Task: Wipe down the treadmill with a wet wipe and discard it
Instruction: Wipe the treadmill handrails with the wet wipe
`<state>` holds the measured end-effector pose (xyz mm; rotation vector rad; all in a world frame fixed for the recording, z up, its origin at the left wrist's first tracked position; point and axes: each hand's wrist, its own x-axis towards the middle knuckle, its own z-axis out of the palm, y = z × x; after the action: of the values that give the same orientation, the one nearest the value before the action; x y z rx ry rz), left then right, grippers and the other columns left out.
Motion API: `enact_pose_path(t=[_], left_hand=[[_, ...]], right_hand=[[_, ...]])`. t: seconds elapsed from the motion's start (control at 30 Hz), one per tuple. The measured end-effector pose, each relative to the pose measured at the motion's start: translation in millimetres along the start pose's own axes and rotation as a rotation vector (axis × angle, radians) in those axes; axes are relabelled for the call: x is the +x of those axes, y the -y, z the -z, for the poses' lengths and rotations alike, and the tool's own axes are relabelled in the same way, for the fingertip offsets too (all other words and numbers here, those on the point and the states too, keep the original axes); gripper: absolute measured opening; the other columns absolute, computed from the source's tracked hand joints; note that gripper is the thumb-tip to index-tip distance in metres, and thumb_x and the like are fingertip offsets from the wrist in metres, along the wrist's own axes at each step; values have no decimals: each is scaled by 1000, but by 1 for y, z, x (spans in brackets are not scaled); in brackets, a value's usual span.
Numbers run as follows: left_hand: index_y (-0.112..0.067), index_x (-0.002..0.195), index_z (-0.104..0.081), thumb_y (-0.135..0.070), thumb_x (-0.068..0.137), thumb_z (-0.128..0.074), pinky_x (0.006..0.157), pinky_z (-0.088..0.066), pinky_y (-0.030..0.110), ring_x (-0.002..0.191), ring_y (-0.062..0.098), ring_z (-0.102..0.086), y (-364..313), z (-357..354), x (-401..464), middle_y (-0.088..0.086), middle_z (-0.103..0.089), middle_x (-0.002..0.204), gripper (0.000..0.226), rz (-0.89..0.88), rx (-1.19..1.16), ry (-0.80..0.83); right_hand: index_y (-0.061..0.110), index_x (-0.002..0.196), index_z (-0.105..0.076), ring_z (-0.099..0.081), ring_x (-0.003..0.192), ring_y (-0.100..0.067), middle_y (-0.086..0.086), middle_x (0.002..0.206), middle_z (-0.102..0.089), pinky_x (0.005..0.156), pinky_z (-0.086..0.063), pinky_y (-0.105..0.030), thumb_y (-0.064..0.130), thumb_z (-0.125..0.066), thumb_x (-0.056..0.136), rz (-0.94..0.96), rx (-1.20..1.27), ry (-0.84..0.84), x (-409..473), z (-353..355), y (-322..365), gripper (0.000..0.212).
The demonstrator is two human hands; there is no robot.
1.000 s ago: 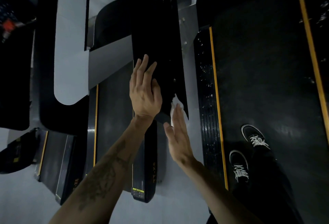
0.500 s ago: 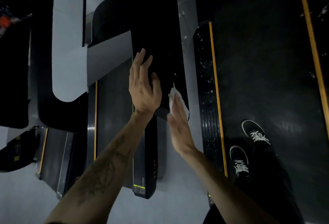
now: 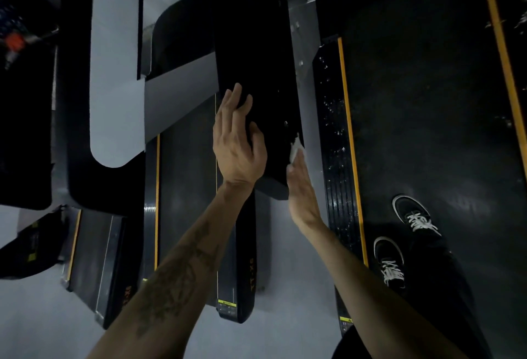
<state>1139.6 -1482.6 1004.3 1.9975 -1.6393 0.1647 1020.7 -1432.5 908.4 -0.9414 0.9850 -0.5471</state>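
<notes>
A black treadmill handrail arm [image 3: 256,59] runs down the middle of the head view. My left hand [image 3: 236,145] lies flat on its left side, fingers straight and thumb across its top face. My right hand [image 3: 301,187] presses a white wet wipe [image 3: 295,147] against the arm's right side with straight fingers. Only a small crumpled part of the wipe shows above my fingertips. The treadmill belt [image 3: 427,130] I stand on is dark with orange stripes along its edges.
My two black shoes with white laces [image 3: 399,244] stand on the belt at the right. A neighbouring treadmill [image 3: 185,202] lies below my left arm, with more machines at the far left. Grey floor [image 3: 296,287] shows between the treadmills.
My right hand has slid the wipe up along the right side of the handrail arm. My left hand has kept its place on the left side.
</notes>
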Motion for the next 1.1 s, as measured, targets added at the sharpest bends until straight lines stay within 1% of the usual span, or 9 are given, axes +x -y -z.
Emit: enact_pose_path(t=[0.1,0.23,0.3,0.43,0.57,0.77,0.93,1.0,1.1], left_hand=[[3,132,-62,-12,89,-43,116,-37,56,145,36,-44,0,0,-1,19,-53,150,49,6,-5,-3],[4,131,-63,-12,89,-43,115,-38,56,144,36,-45,-1,0,-2,19,-54,149,49,9,1,-15],[4,130,-63,-11,89,-43,115,-39,56,143,36,-46,-2,0,-2,18,-54,149,48,9,4,-10],[3,130,-63,-11,88,-44,116,-38,54,144,35,-45,-1,0,-2,17,-54,150,49,13,-1,0],[4,129,-63,-10,87,-44,115,-38,54,143,36,-45,1,-1,0,18,-54,149,48,8,4,-7],[2,130,-63,-12,88,-44,116,-38,53,144,33,-45,-1,1,-2,16,-53,150,49,23,-1,7],[2,129,-64,-11,88,-45,114,-40,54,143,33,-46,1,-1,-1,15,-54,150,47,31,-15,-8],[2,129,-64,-9,88,-45,112,-41,55,142,33,-47,1,-1,-2,15,-54,149,46,27,-14,-11],[2,129,-63,-11,88,-45,110,-43,53,140,33,-49,-1,-1,-1,15,-55,148,47,36,-5,-17]], right_hand=[[42,161,0,4,154,5,21,169,5,130,-5,-42,64,-25,101,-49,-21,-24,-19,-4,-14,68],[71,143,-10,-5,153,8,23,169,-7,122,-9,-19,52,-29,106,65,36,-22,-34,-7,-5,45],[73,142,-14,-5,154,4,19,170,-8,127,-9,-27,51,-27,110,28,68,-44,-16,-3,2,41],[35,163,-3,0,157,-6,12,172,2,130,-4,-41,59,-25,106,-172,26,-58,2,1,-7,66],[31,164,-6,-3,158,-10,10,172,-3,129,-5,-44,65,-25,103,-200,-17,-64,-16,-2,-24,72],[32,165,-9,-2,158,-16,4,173,-5,129,-5,-48,65,-25,105,-133,26,-33,54,11,9,70],[41,161,-3,3,155,3,21,170,2,119,2,-18,60,-26,106,6,37,12,18,7,1,63],[46,159,-2,3,154,5,26,168,2,124,-1,-26,61,-27,105,19,12,11,1,5,-17,62],[41,162,-3,2,156,-3,16,171,2,129,-3,-47,72,-25,97,-85,8,0,21,9,-15,75]])
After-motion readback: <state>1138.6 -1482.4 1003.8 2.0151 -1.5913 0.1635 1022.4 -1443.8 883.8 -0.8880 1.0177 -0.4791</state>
